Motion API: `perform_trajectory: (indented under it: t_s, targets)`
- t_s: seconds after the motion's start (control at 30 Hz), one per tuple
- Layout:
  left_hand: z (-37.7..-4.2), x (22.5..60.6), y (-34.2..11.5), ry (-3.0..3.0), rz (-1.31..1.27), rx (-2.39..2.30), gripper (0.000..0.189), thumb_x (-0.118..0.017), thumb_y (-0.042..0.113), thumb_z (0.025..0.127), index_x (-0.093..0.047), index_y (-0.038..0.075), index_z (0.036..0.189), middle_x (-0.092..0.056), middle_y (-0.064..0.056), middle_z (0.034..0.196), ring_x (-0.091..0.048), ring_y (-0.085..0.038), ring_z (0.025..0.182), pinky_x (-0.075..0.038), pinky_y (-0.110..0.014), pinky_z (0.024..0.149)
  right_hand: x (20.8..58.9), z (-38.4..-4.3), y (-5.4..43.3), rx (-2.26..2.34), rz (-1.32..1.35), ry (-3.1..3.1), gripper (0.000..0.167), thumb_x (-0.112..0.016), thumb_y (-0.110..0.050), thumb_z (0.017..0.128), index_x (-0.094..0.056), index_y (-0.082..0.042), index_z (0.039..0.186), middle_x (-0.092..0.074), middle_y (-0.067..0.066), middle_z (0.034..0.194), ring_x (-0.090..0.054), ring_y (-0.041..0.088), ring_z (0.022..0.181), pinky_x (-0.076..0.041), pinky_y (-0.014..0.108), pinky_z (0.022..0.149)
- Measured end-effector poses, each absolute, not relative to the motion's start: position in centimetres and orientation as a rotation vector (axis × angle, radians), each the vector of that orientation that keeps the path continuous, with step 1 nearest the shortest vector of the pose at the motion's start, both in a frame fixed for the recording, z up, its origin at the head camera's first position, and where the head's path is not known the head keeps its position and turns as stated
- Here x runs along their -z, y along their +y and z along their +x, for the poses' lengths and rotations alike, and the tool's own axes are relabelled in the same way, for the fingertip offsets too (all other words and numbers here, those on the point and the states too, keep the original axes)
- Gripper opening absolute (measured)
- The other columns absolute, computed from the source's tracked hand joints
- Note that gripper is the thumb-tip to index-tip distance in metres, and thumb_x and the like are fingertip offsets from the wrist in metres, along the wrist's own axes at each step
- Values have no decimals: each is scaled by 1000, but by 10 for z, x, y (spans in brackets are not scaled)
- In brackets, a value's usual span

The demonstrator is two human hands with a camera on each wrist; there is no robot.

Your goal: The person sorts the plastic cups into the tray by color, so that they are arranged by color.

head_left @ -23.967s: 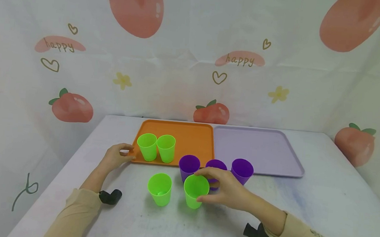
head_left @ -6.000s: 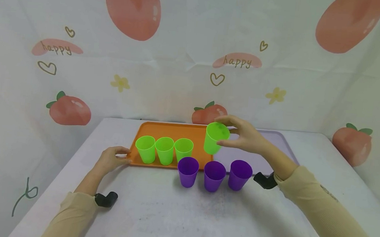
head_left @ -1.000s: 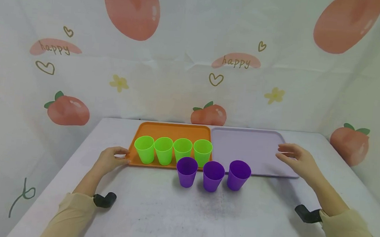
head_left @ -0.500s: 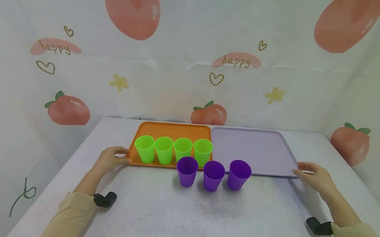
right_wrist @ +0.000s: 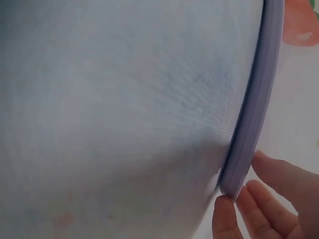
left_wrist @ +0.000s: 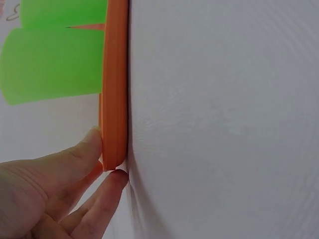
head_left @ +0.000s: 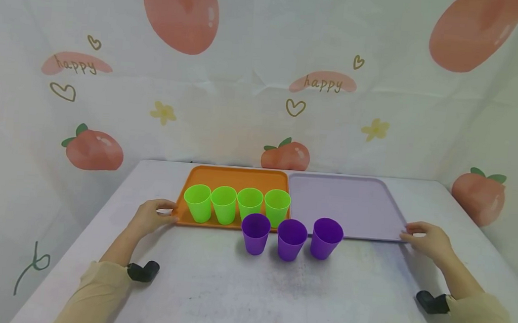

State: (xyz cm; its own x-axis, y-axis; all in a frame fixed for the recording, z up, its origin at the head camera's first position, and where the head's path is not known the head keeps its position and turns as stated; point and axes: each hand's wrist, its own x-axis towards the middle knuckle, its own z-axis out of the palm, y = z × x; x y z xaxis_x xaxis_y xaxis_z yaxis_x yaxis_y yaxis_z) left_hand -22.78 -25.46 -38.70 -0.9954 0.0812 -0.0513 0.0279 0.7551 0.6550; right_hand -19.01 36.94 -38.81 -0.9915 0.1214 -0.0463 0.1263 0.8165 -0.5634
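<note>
My left hand [head_left: 151,217] pinches the near left corner of an orange tray [head_left: 221,175]. In the left wrist view the thumb [left_wrist: 87,149] lies on the tray's rim and the other fingers come up at its underside. Several light green cups [head_left: 198,205] stand upright in a row along that tray's front. My right hand [head_left: 431,241] pinches the near right corner of a pale purple tray [head_left: 342,201], thumb [right_wrist: 276,169] against the rim and fingertips at the lower edge.
Three deep purple cups, a left one [head_left: 255,234], a middle one [head_left: 291,241] and a right one [head_left: 326,239], stand upright on the white table [head_left: 248,302] before the trays. The two trays lie side by side. A printed cloth [head_left: 226,118] hangs behind.
My right hand has set the last green cups on the orange tray, then gone right and down to the purple tray's corner, which it now grips. My left hand has kept its place.
</note>
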Motion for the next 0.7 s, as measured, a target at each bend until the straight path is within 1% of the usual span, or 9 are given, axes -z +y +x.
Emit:
perform_trajectory:
  t_s: [0.13,0.2,0.3,0.4,0.5,0.6,0.67,0.7]
  targets:
    - [-228,384,-258,2904,97,-1060,42,-67,14,85,-56,-5,121,-55,-28,126,-61,-40,107,-54,-45,86,387,-191,366,908,203,2992,51,-65,-22,85,-51,16,116,-55,37,113,-52,45,97,-42,21,62]
    - [-226,378,-260,2940,73,-1084,41,-65,14,87,-55,-4,123,-55,-27,126,-60,-40,108,-54,-44,86,387,-192,365,912,196,2992,50,-65,-21,84,-51,16,115,-55,37,112,-55,42,93,-44,22,61]
    - [-223,364,-260,3023,37,-1133,39,-61,14,89,-55,-2,124,-56,-25,126,-59,-41,109,-54,-46,87,387,-192,365,910,190,2993,49,-66,-20,84,-51,17,114,-56,37,111,-58,36,87,-45,22,60]
    - [-217,348,-255,3106,46,-1180,35,-60,16,91,-56,1,122,-59,-23,123,-60,-41,107,-53,-48,86,387,-192,366,904,196,2995,50,-66,-20,84,-51,17,114,-56,37,111,-59,32,85,-46,23,59]
    - [-210,334,-242,3172,121,-1229,31,-59,16,91,-59,2,118,-63,-21,117,-63,-39,103,-53,-48,86,386,-192,367,900,216,2987,51,-67,-21,84,-51,17,115,-55,37,112,-60,31,83,-46,23,59]
    - [-202,324,-223,3210,244,-1264,27,-61,13,90,-61,3,115,-66,-18,112,-65,-34,98,-54,-45,85,385,-192,367,904,251,2968,54,-67,-23,83,-50,15,117,-52,38,116,-60,30,82,-46,24,60]
    - [-196,318,-210,3196,335,-1289,26,-62,10,88,-62,2,113,-67,-17,109,-66,-32,96,-54,-43,84,385,-192,367,887,261,2984,55,-68,-24,82,-50,14,118,-50,38,118,-59,33,84,-46,26,61]
    - [-194,315,-204,3180,377,-1301,25,-62,9,88,-63,2,112,-67,-16,108,-66,-31,95,-55,-41,84,385,-192,367,877,260,2996,56,-68,-24,82,-50,13,118,-50,39,119,-59,36,86,-47,29,63]
